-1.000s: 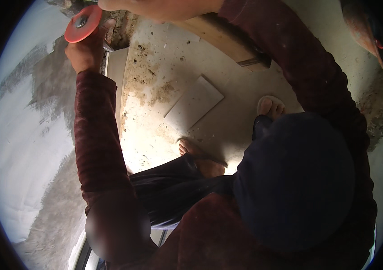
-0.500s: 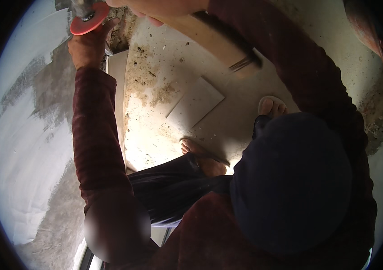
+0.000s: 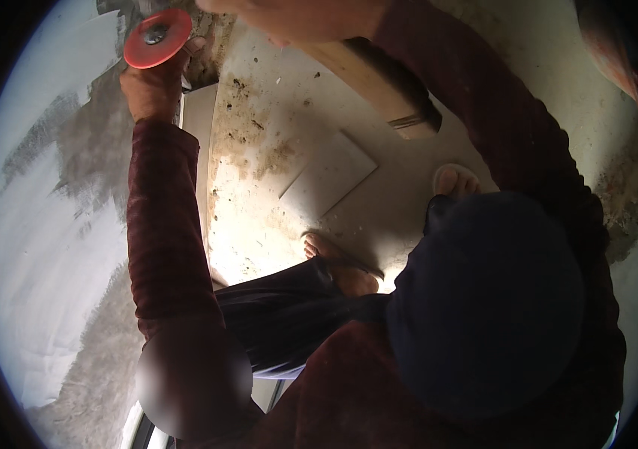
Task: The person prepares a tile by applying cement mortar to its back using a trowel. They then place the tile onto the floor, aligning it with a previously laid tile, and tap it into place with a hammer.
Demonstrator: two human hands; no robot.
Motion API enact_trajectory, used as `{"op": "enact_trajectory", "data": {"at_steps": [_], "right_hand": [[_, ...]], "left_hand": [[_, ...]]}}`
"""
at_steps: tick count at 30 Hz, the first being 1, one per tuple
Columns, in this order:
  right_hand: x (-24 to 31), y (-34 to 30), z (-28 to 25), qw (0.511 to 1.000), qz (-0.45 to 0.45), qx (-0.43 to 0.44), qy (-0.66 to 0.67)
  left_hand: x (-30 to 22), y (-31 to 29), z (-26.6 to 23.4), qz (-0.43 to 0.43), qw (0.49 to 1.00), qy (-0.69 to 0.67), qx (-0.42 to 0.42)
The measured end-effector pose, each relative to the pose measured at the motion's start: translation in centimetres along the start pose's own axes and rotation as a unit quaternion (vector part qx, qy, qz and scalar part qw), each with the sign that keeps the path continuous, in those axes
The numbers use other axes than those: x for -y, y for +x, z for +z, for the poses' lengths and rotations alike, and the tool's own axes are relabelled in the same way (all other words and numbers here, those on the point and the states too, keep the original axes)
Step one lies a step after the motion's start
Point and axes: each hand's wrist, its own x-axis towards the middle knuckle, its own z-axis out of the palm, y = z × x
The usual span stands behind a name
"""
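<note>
At the upper left, my left hand [image 3: 150,90] is closed just below the round red guard [image 3: 177,37] of what looks like a chisel. The tool's metal top [image 3: 156,34] shows at the guard's centre; its shaft and tip are hidden. My right hand [image 3: 315,16], partly cut off by the top edge, is closed around a thick, light wooden handle [image 3: 349,71] with a dark end. This handle slants down to the right, and its other end is out of view. A blurred grey piece [image 3: 150,6] lies above the guard.
On the left rises a grey wall with white patches [image 3: 42,224]. A square flat sheet [image 3: 330,173] lies on the dirty floor [image 3: 251,123] between my feet. My dark-trousered knee [image 3: 484,299] fills the right centre. Crumbled debris [image 3: 622,217] shows at the right.
Both hands have shifted slightly right and down. The wooden handle, blurred before, has moved down a little. The red guard now faces up more, and the grey metal piece has drawn away from it.
</note>
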Motion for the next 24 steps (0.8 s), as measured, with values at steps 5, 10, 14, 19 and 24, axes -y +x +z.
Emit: {"op": "enact_trajectory", "data": {"at_steps": [5,10,14,19,24], "right_hand": [[2.8,-2.4,-3.2,0.912,0.34,-0.034,0.227],[3.8,-15.9,-8.7,0.899,0.417,0.123,0.057],[6.2,-21.7,-10.9,0.847,0.474,0.239,0.009],[7.9,-24.6,-12.1,0.801,0.511,0.313,0.02],[7.4,-26.8,-11.3,0.824,0.48,0.299,0.022]], "left_hand": [[1.7,-2.9,-2.0,-0.036,0.951,-0.296,0.081],[-7.2,-9.1,3.2,0.206,0.957,-0.144,0.142],[-9.5,-13.9,6.2,0.143,0.94,-0.06,0.303],[-7.1,-17.4,8.7,0.108,0.943,-0.07,0.306],[-5.9,-18.6,9.6,0.091,0.949,-0.054,0.295]]}}
